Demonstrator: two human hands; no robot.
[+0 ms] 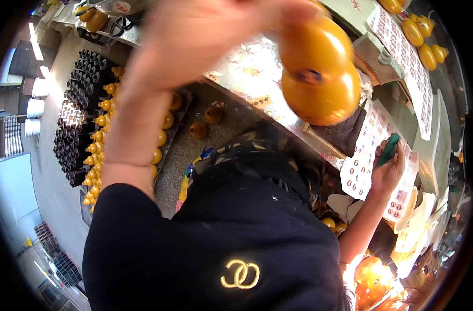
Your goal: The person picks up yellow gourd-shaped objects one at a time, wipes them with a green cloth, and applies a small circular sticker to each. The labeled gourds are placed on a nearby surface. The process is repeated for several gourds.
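Head view: blurred left hand (195, 36) lifts a glossy orange gourd-shaped bottle (319, 70), fingers seemingly wrapped around its top; probably light, slippery, best gripped at the waist. Right hand (389, 171) clasps a green tool (388, 150).

L hand (195, 36) raised, blurred, fingers curled; R hand (387, 173) lowered, closed.

Glossy smooth plastic orange bottle (319, 72), matt paper sticker sheet (363, 155)

Glossy orange gourd-shaped bottle (319, 72), raised, blurred
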